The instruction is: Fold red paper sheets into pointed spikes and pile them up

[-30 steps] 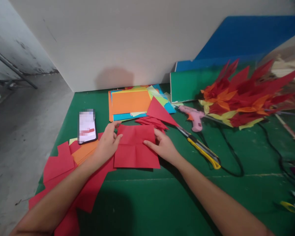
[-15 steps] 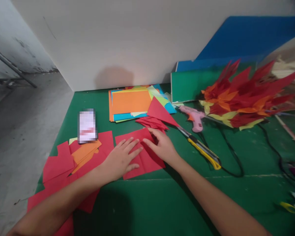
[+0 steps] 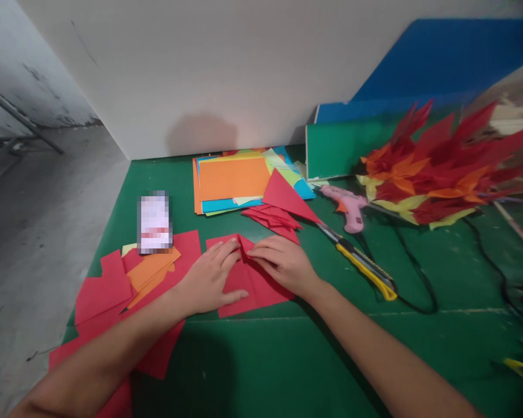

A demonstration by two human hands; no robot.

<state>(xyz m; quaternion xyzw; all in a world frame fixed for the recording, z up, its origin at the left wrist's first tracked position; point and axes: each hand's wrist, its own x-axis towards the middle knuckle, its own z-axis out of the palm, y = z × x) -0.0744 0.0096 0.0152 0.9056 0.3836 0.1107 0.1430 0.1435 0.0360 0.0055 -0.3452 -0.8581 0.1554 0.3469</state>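
Note:
A creased sheet of red paper (image 3: 257, 293) lies on the green table, its far edge raised in a small peak at the middle fold. My left hand (image 3: 213, 276) rests on the sheet's left half, thumb spread away and fingertips against the raised fold. From the other side, my right hand (image 3: 283, 264) pinches the paper beside that fold between thumb and fingers. Just beyond it lie several folded red paper pieces (image 3: 272, 219) and a red paper cone (image 3: 285, 196). A yellow box cutter (image 3: 366, 270) is to the right.
A pink glue gun (image 3: 348, 206) with a black cord lies at the right, near a red, orange and yellow paper flame shape (image 3: 444, 168). Stacked coloured paper (image 3: 233, 179) is at the back. Red sheets (image 3: 98, 296) and a phone (image 3: 154, 223) sit left. A white board (image 3: 192, 69) stands behind.
My right hand has moved left and pinched the red paper. The sheet's far edge, flat before, now rises at the fold. My left fingers have drawn together and bent towards it.

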